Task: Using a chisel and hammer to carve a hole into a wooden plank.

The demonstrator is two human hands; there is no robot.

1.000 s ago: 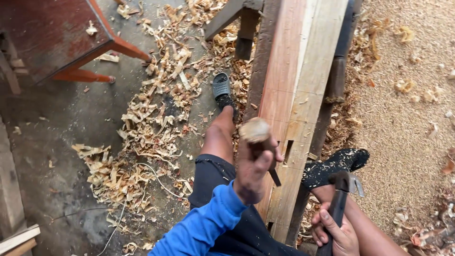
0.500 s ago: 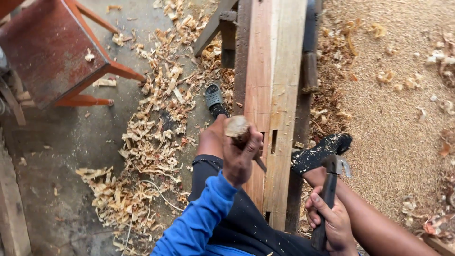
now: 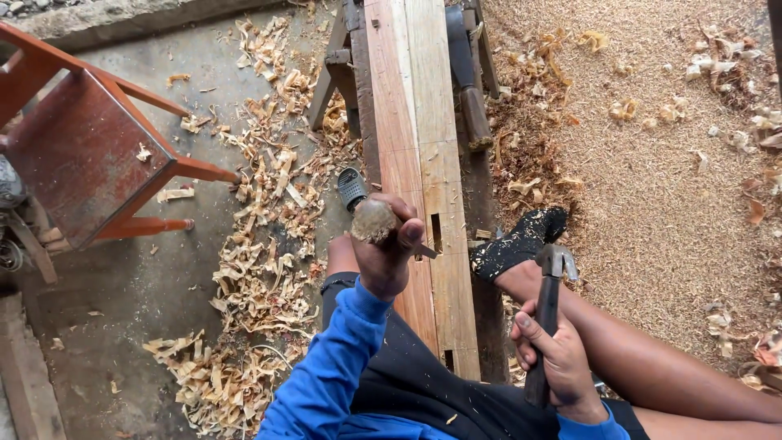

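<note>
Chisel (image 3: 376,222) and hammer (image 3: 547,314) over beam (image 3: 423,155)

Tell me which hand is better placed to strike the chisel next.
Right, probably. The right hand grips the hammer by its handle, head up beside the wooden beam. The left hand is wrapped around the chisel, holding it on the beam near a mortise slot, so it is occupied.

Left hand (image 3: 383,257) fisted around a chisel (image 3: 376,222) handle, blue-sleeved arm stretched over the beam (image 3: 419,163). Right hand (image 3: 550,363) wrapped around a hammer (image 3: 547,326) handle, low, just right of the beam.
</note>
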